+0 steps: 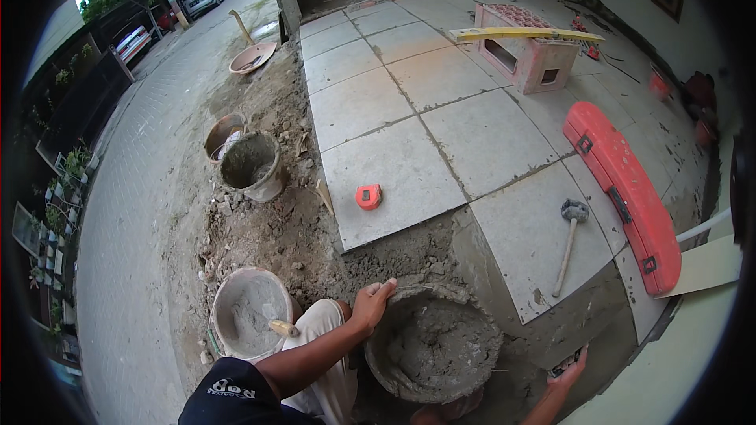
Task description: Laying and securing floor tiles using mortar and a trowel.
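Head view, left hand [374, 303]: fingers curled together, gripping the upper left rim of a mortar-caked bucket [376, 352].
Right hand [570, 371]: fingers pressed around a small dark tool [561, 364], its kind hard to tell, low over the wet ground.
Bucket: between the two forearms, upright, holding grey mortar [433, 334], more of it stuck along the rim.
Pale bucket [217, 323]: left of the left forearm, with dry-looking grey mix inside and a wooden handle [283, 328] sticking out over its right edge.
Wet bed [492, 264]: grey and smeared, running along the near edges of the tiles [378, 114].
On the tiles: a red tape measure [368, 197] near the left edge; a mallet [566, 261] with a dark head, lying toward the right; a long red case [622, 189] beyond it.
Farther off: a pinkish box [508, 63] with cut-out openings, a yellow level [528, 34] lying across it.
Dirt strip [268, 236]: two more buckets [264, 185] beside the tiles, and a shallow pan [253, 58] farther up.
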Demonstrator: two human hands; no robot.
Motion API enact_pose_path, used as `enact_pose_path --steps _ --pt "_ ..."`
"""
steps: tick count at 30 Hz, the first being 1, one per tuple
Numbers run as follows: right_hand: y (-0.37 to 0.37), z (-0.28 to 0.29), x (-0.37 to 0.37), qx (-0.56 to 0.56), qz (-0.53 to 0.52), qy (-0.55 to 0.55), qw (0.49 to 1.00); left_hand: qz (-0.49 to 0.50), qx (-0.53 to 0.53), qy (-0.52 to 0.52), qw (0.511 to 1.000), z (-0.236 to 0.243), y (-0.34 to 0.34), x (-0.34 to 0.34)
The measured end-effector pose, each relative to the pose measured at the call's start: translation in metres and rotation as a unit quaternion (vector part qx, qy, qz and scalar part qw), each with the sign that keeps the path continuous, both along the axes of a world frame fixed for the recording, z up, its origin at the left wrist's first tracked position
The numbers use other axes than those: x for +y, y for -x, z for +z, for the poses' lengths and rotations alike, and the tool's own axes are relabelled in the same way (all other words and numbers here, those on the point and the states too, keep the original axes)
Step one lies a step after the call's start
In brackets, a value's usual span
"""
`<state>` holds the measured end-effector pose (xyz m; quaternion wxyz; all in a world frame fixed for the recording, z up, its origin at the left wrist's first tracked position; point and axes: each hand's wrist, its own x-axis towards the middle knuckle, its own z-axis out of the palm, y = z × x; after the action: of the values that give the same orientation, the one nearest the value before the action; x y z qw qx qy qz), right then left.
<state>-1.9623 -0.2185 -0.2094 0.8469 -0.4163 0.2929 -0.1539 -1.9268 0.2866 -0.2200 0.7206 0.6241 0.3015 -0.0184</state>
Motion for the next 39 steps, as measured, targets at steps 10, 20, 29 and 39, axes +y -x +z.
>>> enact_pose_path --steps 10,20,29,39 --pt "0.009 0.049 0.023 -0.024 -0.01 -0.011 1.0 -0.001 0.004 0.019 1.0 0.009 0.005 0.002" --pt "0.024 0.0 0.01 0.227 -0.092 0.138 0.96 -0.016 0.016 0.019 1.0 0.005 0.005 0.004" --pt "0.028 0.079 0.045 0.147 -0.116 0.205 0.961 0.001 0.023 0.034 0.999 0.006 0.005 0.006" --pt "0.054 0.02 0.071 0.158 -0.124 -0.007 0.98 0.006 0.009 0.027 1.0 0.016 0.001 -0.002"
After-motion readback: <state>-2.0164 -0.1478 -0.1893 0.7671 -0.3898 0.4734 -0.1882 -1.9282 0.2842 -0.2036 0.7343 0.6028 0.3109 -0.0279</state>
